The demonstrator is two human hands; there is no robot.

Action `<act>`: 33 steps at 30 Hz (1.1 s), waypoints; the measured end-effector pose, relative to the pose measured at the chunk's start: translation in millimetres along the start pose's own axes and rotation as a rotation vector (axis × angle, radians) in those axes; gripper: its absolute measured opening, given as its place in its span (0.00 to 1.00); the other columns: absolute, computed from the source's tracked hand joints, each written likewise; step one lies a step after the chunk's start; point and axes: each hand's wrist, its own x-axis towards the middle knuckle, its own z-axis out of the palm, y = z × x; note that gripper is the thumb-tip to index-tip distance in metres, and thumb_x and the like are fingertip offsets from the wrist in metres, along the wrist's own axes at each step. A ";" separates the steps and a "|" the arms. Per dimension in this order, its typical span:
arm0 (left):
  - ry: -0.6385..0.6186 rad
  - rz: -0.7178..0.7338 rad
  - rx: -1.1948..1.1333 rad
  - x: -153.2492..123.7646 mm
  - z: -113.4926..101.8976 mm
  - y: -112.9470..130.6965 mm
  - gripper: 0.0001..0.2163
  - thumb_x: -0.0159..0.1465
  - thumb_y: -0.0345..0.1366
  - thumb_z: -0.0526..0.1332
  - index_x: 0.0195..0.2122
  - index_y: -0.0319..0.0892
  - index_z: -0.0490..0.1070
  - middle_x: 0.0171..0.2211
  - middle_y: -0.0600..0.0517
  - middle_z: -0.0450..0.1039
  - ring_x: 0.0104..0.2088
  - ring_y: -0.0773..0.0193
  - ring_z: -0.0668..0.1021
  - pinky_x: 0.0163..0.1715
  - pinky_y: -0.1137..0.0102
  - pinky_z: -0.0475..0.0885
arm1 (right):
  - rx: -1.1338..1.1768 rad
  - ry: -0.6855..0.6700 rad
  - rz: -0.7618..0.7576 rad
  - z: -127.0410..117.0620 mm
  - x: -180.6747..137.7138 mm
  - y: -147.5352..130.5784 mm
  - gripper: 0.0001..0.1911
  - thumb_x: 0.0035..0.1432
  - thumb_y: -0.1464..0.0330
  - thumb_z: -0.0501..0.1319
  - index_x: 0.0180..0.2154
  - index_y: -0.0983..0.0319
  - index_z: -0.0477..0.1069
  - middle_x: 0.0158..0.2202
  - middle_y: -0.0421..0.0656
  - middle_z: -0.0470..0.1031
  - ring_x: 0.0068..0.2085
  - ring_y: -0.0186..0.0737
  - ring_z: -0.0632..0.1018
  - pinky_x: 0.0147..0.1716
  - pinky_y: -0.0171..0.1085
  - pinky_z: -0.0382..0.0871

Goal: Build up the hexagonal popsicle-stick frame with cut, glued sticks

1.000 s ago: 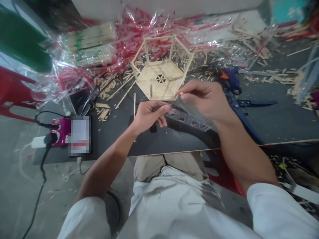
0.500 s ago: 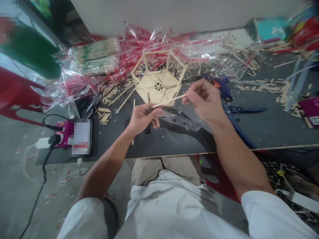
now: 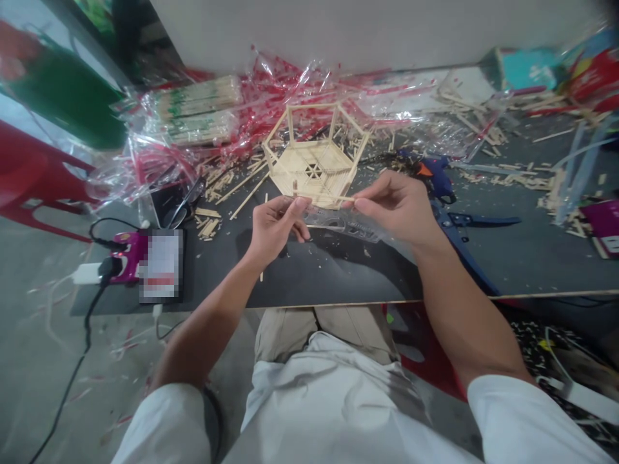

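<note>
One stick [image 3: 327,198] bridges left hand [image 3: 275,227] and right hand [image 3: 399,203].

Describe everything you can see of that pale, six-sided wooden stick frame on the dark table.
The pale, six-sided wooden stick frame looks like an open basket. Its flat base is built of closely laid sticks around a small spoked opening. Slim posts rise from the corners, and thin bars form a top rim along the back and sides; the near side looks open. It rests base-down on the dark table. A thin pale stick overlaps its near edge; whether they touch is unclear.
</note>
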 end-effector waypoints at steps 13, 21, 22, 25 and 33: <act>-0.022 0.039 -0.005 1.3 -4.5 -3.2 0.20 0.64 0.55 0.69 0.43 0.43 0.83 0.17 0.57 0.72 0.14 0.73 0.72 0.15 0.77 0.69 | -0.236 -0.275 0.095 2.7 -0.5 -13.1 0.08 0.58 0.59 0.72 0.36 0.56 0.84 0.32 0.42 0.86 0.32 0.42 0.84 0.32 0.39 0.79; -0.019 0.071 0.049 2.5 -4.5 -2.6 0.21 0.65 0.57 0.67 0.41 0.43 0.84 0.17 0.56 0.72 0.15 0.73 0.71 0.16 0.76 0.69 | -0.246 -0.264 0.105 6.9 -4.2 -15.3 0.08 0.59 0.61 0.71 0.34 0.58 0.84 0.31 0.43 0.85 0.29 0.40 0.83 0.29 0.37 0.77; -0.017 0.076 0.056 2.3 -4.4 -2.6 0.21 0.65 0.57 0.67 0.40 0.43 0.84 0.17 0.56 0.72 0.15 0.73 0.71 0.16 0.76 0.69 | -0.251 -0.262 0.103 6.8 -4.0 -15.1 0.08 0.59 0.61 0.71 0.34 0.58 0.84 0.30 0.43 0.85 0.29 0.40 0.82 0.28 0.37 0.76; -0.001 0.079 0.067 1.9 -4.0 -2.1 0.21 0.65 0.57 0.67 0.39 0.42 0.83 0.16 0.56 0.72 0.14 0.74 0.71 0.15 0.77 0.68 | -0.257 -0.250 0.096 6.6 -3.5 -14.2 0.08 0.56 0.61 0.72 0.33 0.58 0.84 0.28 0.42 0.84 0.28 0.38 0.81 0.27 0.36 0.75; 0.018 0.067 0.077 1.0 -2.6 0.6 0.21 0.64 0.58 0.68 0.36 0.42 0.83 0.15 0.56 0.71 0.13 0.74 0.71 0.14 0.77 0.67 | -0.285 -0.247 0.078 8.4 -4.9 -15.2 0.06 0.56 0.62 0.72 0.32 0.57 0.84 0.27 0.42 0.84 0.26 0.38 0.80 0.25 0.36 0.72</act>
